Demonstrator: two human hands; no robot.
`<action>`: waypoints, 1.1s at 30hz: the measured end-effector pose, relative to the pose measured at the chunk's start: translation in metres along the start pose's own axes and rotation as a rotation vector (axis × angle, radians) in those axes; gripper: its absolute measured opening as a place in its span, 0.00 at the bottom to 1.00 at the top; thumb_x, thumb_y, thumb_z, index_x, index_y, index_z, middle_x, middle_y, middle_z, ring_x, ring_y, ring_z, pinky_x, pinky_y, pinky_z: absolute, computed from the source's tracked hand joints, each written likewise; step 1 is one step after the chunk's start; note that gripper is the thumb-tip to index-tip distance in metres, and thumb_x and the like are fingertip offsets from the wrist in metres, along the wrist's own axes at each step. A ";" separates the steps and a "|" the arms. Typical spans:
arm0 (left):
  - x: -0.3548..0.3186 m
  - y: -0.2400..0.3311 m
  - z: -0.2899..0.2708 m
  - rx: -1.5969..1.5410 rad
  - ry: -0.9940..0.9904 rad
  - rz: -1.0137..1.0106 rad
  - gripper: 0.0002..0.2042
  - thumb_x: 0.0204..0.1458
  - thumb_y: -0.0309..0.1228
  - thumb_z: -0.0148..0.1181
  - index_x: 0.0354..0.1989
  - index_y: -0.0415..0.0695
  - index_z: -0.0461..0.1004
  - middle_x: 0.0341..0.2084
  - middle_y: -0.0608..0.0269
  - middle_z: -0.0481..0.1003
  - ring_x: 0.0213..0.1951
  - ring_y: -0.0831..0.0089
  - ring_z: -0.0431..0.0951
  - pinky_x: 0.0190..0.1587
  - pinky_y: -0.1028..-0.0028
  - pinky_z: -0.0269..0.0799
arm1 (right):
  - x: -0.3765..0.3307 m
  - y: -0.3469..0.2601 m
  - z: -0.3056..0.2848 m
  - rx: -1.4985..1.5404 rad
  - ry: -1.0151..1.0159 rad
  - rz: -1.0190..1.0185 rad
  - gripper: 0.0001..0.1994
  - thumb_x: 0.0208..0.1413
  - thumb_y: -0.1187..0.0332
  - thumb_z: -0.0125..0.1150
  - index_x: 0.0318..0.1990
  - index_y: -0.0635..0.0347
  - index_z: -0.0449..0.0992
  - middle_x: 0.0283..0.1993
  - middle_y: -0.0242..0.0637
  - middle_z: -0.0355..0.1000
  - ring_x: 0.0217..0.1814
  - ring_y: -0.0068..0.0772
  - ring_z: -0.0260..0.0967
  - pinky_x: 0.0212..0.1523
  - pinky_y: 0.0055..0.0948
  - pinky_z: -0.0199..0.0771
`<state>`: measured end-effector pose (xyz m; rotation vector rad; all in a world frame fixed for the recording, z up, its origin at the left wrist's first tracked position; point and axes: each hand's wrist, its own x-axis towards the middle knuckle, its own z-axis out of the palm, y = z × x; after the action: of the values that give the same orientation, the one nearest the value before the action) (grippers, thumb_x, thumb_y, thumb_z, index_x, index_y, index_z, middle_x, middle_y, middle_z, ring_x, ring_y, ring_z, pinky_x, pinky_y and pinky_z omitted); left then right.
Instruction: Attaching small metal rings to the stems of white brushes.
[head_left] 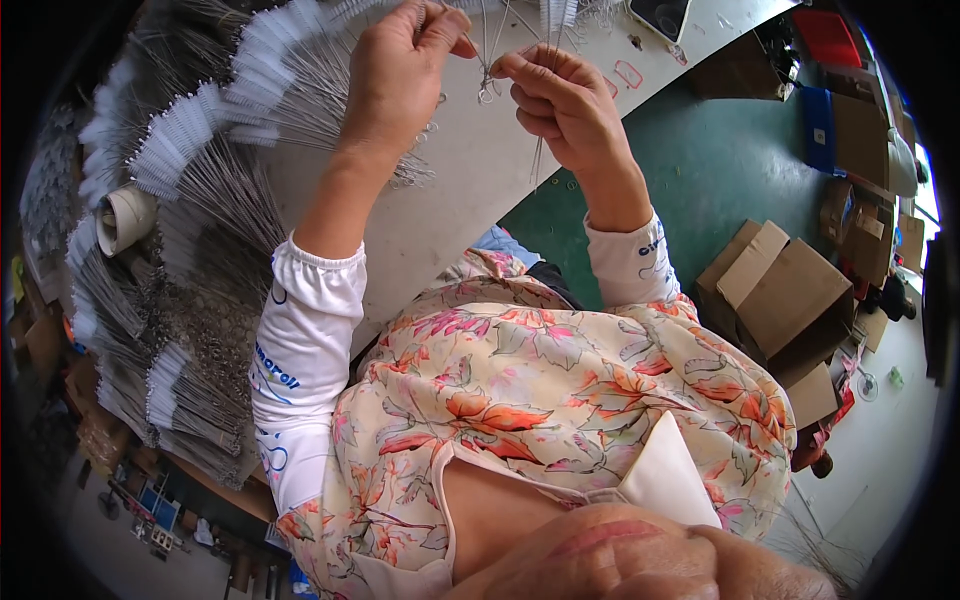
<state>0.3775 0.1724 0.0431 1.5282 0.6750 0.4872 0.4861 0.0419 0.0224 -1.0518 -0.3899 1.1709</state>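
Note:
My right hand point(565, 100), at the top centre over the table, is closed in a pinch on thin wire brushes. White bristles point(557, 14) show above its fingers, and bare wire ends point(538, 160) hang below them. At its thumb tip, several wires come together with small looped ends point(487, 95). My left hand point(405, 70) is to the left of these wires, thumb and fingers pressed together; what lies in its pinch is too small to make out. Beside my left hand and forearm, fanned bundles of white-bristled wire brushes point(275, 60) lie on the pale table point(455, 190).
More brush bundles point(185, 150) cover the left side, around a white cylinder point(127, 220). Red rubber bands point(628, 74) and a phone point(660, 15) lie at the table's far right. Cardboard boxes point(785, 290) stand on the green floor point(670, 170) to the right.

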 end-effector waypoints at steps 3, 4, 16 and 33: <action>-0.005 -0.007 0.000 0.230 -0.121 0.060 0.14 0.54 0.38 0.56 0.25 0.40 0.72 0.24 0.63 0.75 0.09 0.90 0.54 0.10 0.86 0.47 | 0.000 0.005 0.001 -0.003 0.066 -0.038 0.11 0.52 0.66 0.62 0.32 0.67 0.74 0.17 0.21 0.55 0.15 0.10 0.46 0.15 0.14 0.42; -0.006 -0.006 0.001 0.230 -0.125 0.056 0.14 0.54 0.38 0.56 0.25 0.40 0.72 0.24 0.63 0.75 0.09 0.90 0.54 0.10 0.86 0.47 | 0.000 0.006 0.001 0.000 0.071 -0.036 0.11 0.52 0.66 0.62 0.32 0.67 0.74 0.17 0.21 0.55 0.15 0.10 0.46 0.15 0.14 0.42; -0.037 -0.001 0.004 -0.060 -0.228 -0.435 0.12 0.52 0.35 0.58 0.25 0.38 0.72 0.17 0.62 0.73 0.07 0.90 0.54 0.07 0.86 0.45 | 0.007 0.017 0.000 -0.025 0.265 -0.124 0.10 0.51 0.67 0.62 0.33 0.67 0.73 0.17 0.23 0.56 0.14 0.12 0.47 0.15 0.15 0.46; -0.084 0.001 0.015 -0.399 -0.279 -0.567 0.10 0.55 0.31 0.53 0.24 0.42 0.67 0.15 0.66 0.69 0.08 0.91 0.53 0.07 0.87 0.46 | 0.038 0.032 -0.014 0.184 0.243 0.003 0.10 0.55 0.67 0.57 0.36 0.68 0.72 0.16 0.21 0.52 0.14 0.12 0.45 0.14 0.16 0.44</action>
<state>0.3262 0.1049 0.0504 0.9464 0.7051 -0.0271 0.4932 0.0695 -0.0203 -1.0188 -0.0887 1.0453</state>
